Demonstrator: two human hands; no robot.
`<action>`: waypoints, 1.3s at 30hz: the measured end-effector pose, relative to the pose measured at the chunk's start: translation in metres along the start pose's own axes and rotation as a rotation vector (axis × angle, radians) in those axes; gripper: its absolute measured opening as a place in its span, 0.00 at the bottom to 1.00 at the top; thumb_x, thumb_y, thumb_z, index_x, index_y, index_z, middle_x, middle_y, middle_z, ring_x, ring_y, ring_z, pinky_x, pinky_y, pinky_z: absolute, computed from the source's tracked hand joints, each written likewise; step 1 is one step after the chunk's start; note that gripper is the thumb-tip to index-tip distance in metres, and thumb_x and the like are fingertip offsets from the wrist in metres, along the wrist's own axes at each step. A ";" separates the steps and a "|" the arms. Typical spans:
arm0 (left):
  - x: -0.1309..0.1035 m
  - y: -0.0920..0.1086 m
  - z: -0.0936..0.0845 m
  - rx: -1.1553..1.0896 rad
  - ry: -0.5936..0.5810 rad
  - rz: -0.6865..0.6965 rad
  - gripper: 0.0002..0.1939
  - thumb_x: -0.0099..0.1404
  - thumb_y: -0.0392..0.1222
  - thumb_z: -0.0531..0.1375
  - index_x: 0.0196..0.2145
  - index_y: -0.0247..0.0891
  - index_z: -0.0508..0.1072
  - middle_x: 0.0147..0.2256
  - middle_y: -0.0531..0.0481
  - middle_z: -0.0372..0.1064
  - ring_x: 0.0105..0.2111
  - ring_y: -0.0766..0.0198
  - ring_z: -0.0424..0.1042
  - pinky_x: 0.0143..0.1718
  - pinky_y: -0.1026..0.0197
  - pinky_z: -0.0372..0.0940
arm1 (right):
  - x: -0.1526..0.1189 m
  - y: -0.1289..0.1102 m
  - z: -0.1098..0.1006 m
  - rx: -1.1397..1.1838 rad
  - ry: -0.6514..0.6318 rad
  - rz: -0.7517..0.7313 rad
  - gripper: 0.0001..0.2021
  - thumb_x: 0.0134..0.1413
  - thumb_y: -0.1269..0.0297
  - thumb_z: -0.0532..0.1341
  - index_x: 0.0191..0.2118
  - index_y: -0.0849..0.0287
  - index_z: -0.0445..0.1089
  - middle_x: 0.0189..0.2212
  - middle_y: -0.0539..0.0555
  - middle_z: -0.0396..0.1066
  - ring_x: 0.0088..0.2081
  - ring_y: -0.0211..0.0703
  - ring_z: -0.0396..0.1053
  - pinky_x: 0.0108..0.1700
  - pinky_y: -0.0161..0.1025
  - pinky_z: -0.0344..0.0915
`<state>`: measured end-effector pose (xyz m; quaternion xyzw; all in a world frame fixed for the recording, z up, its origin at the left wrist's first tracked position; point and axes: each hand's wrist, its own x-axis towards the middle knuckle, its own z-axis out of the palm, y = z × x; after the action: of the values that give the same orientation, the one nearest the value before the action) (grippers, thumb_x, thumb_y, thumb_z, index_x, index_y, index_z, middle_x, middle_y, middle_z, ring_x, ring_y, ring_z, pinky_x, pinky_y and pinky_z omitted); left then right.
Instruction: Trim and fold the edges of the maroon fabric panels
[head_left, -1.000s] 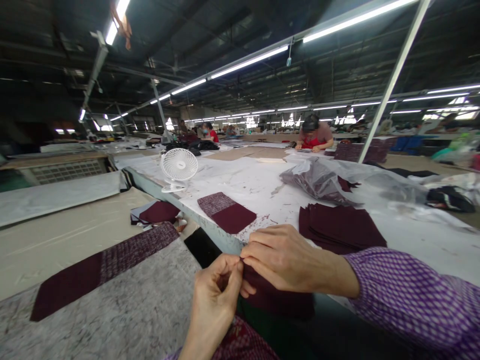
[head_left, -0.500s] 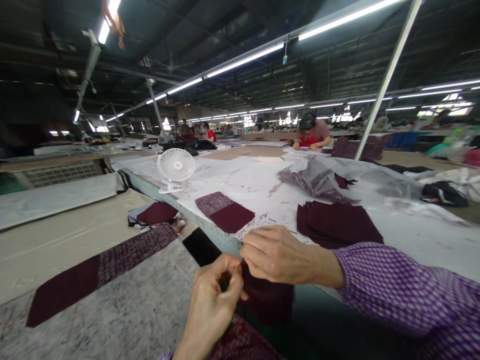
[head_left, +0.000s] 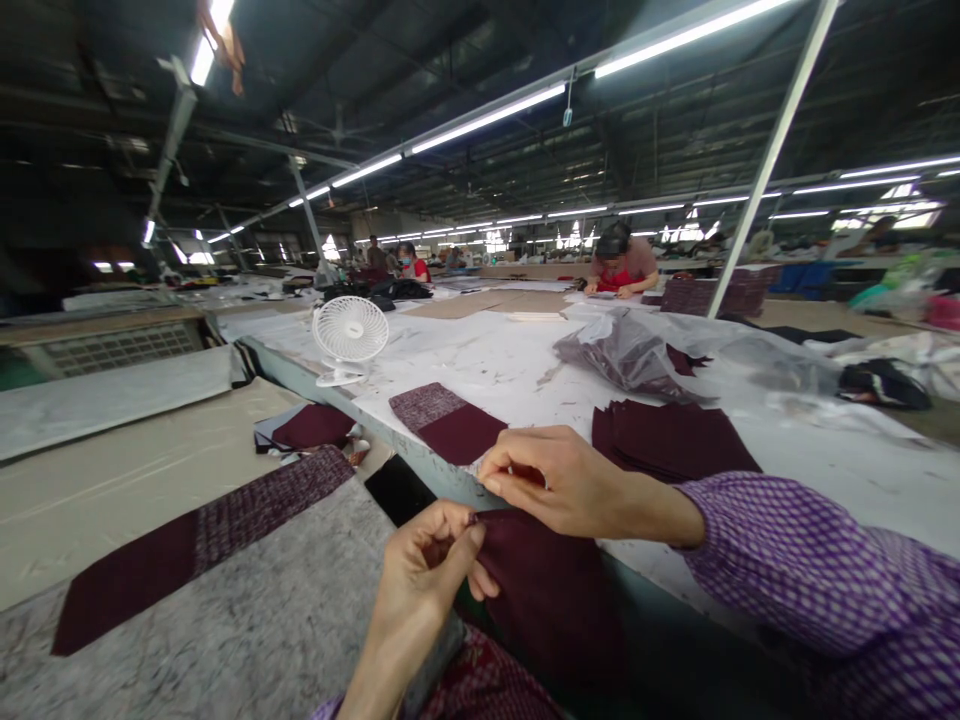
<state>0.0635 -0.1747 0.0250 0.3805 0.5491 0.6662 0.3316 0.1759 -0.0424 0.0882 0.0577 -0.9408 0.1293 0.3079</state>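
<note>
My left hand [head_left: 435,570] pinches the upper corner of a dark maroon cloth [head_left: 551,590], which hangs below the table edge. Just above and to the right, my right hand [head_left: 547,478] is closed with thumb and fingertips together, clear of the cloth's corner; anything between those fingertips is too small to make out. Beyond my hands lies a two-part piece [head_left: 461,432], half speckled and half plain maroon. A stack of maroon pieces [head_left: 675,438] sits behind my right wrist.
A white fan [head_left: 350,330] stands near the table's left edge. Clear plastic [head_left: 630,355] covers cloth at the right. On the left surface lie a long two-part strip [head_left: 202,545] and a small maroon pile [head_left: 311,427]. A person [head_left: 622,265] leans over the table farther back.
My right hand has risen away from the cloth and my left fingers. More of the hanging maroon cloth shows, and my left hand still pinches its corner.
</note>
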 end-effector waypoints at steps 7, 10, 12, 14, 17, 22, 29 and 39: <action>-0.001 0.004 0.004 -0.075 0.084 0.071 0.13 0.56 0.47 0.64 0.25 0.35 0.68 0.17 0.53 0.68 0.16 0.67 0.68 0.19 0.66 0.63 | -0.009 -0.009 0.004 -0.374 -0.147 -0.131 0.12 0.63 0.67 0.51 0.34 0.62 0.70 0.28 0.52 0.70 0.27 0.35 0.63 0.27 0.34 0.53; -0.002 0.001 0.002 -0.026 0.065 0.125 0.12 0.58 0.47 0.63 0.27 0.35 0.69 0.18 0.52 0.70 0.18 0.66 0.70 0.22 0.66 0.66 | -0.010 -0.009 0.006 -0.367 -0.153 -0.103 0.12 0.63 0.68 0.51 0.34 0.62 0.70 0.28 0.52 0.69 0.27 0.35 0.63 0.27 0.34 0.53; -0.002 -0.002 0.001 0.029 0.056 0.157 0.11 0.59 0.46 0.62 0.27 0.35 0.70 0.19 0.52 0.70 0.19 0.65 0.70 0.24 0.66 0.66 | -0.009 -0.010 0.006 -0.332 -0.150 -0.066 0.11 0.62 0.68 0.51 0.35 0.62 0.70 0.29 0.52 0.70 0.27 0.35 0.63 0.27 0.34 0.54; -0.002 -0.004 0.002 0.081 0.081 0.182 0.11 0.59 0.46 0.61 0.27 0.35 0.70 0.19 0.52 0.70 0.20 0.66 0.70 0.24 0.66 0.66 | -0.008 -0.012 0.006 -0.286 -0.144 -0.022 0.10 0.61 0.68 0.52 0.35 0.62 0.70 0.29 0.52 0.70 0.27 0.35 0.63 0.28 0.34 0.55; -0.004 -0.003 0.005 0.169 0.135 0.226 0.11 0.61 0.45 0.59 0.25 0.36 0.69 0.20 0.53 0.69 0.20 0.67 0.69 0.25 0.67 0.65 | -0.008 -0.014 0.007 -0.228 -0.141 0.042 0.09 0.60 0.69 0.53 0.34 0.62 0.70 0.29 0.52 0.70 0.27 0.34 0.63 0.29 0.33 0.55; -0.005 -0.005 0.007 0.407 0.157 0.344 0.10 0.62 0.41 0.58 0.24 0.38 0.69 0.20 0.55 0.65 0.21 0.68 0.67 0.25 0.68 0.61 | -0.009 -0.015 0.009 -0.234 -0.168 0.077 0.05 0.53 0.73 0.55 0.30 0.62 0.67 0.27 0.51 0.68 0.26 0.34 0.60 0.27 0.33 0.53; -0.001 -0.005 -0.001 0.384 0.013 0.235 0.12 0.62 0.42 0.57 0.23 0.38 0.66 0.17 0.54 0.66 0.19 0.68 0.65 0.23 0.67 0.60 | -0.010 -0.011 0.012 -0.375 -0.181 -0.067 0.05 0.53 0.71 0.53 0.28 0.61 0.63 0.26 0.49 0.65 0.23 0.33 0.54 0.24 0.35 0.47; 0.001 0.006 -0.013 0.072 -0.145 -0.075 0.15 0.57 0.48 0.64 0.23 0.36 0.65 0.12 0.55 0.64 0.13 0.70 0.63 0.18 0.68 0.57 | -0.006 0.000 0.008 -0.461 -0.174 -0.240 0.08 0.58 0.69 0.53 0.29 0.60 0.65 0.26 0.49 0.66 0.23 0.33 0.56 0.25 0.36 0.49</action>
<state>0.0519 -0.1814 0.0297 0.4189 0.5609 0.6038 0.3812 0.1766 -0.0447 0.0785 0.1084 -0.9547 -0.1310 0.2441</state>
